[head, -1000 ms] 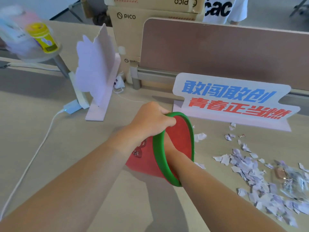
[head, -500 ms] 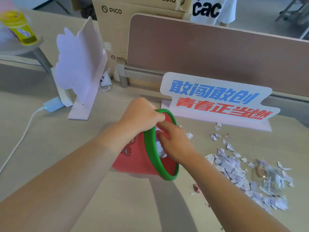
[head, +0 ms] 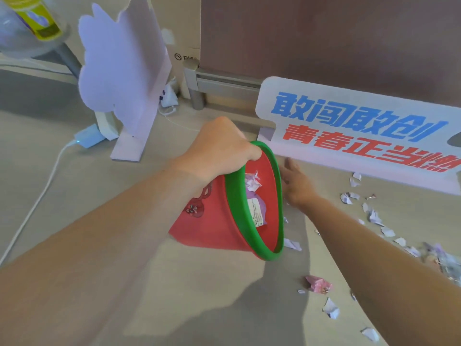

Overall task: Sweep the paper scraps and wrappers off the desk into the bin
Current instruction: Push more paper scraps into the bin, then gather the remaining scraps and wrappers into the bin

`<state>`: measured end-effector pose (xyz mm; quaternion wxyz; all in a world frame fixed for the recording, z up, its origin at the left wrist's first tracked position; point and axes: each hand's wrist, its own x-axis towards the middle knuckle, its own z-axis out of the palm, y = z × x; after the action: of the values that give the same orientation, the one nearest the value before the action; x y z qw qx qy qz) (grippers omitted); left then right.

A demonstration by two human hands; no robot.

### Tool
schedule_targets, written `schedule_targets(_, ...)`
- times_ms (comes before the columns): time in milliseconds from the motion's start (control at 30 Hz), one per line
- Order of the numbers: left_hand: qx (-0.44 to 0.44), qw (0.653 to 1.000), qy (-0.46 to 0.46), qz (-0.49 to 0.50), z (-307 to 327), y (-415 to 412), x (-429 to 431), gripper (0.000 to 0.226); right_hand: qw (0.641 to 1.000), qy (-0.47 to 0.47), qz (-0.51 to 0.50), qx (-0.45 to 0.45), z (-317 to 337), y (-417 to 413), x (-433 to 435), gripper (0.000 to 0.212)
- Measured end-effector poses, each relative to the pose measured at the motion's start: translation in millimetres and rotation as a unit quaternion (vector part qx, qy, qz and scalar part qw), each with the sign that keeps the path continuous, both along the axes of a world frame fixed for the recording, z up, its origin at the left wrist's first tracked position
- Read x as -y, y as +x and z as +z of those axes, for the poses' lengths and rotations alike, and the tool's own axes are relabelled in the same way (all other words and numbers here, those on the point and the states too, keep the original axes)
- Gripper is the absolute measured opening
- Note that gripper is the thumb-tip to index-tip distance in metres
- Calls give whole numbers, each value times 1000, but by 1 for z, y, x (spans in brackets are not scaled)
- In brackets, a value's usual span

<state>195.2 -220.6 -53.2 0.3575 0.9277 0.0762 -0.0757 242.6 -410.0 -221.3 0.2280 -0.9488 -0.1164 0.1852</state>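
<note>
Left hand [head: 219, 153] grips the tilted green-rimmed red plastic bin [head: 212, 221], which holds some litter; right hand [head: 296, 183] has straight fingers; most torn white paper scraps [head: 374, 216] lie on the beige desk [head: 174, 295].

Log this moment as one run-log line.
left hand grips tilted bin by rim | right hand open beside rim | paper scraps mostly on desk

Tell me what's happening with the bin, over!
Left hand grips tilted bin by rim. Right hand open beside it. Scraps on desk, right side. Sign close behind.
</note>
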Motion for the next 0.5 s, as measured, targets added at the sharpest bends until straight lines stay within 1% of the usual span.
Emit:
schedule_targets(67,0,1000,1,-3,0,0,4,50,997,-51,60,21,-15,-11,4,56)
schedule_targets(100,-2,1000,5,-5,0,-1,6,49,995,-60,74,29,-17,-21,6,63)
schedule_targets(167,-8,1000,15,-13,1,-4,13,48,992,-61,97,54,-16,-44,10,69)
schedule_targets(233,-15,999,31,-23,1,-9,21,44,987,-76,123,76,-17,-73,17,68)
schedule_targets(267,-15,998,42,-33,1,-12,25,41,988,-67,119,67,-17,-89,22,66)
schedule_targets(333,-8,996,68,-64,0,-19,34,36,995,-32,83,38,-23,-118,33,63)
schedule_targets(433,-2,990,101,-96,-5,-25,42,39,998,-6,52,42,-23,-146,46,57)
schedule_targets(500,-6,986,128,-110,-7,-24,44,39,998,56,-5,28,-8,-151,50,49)
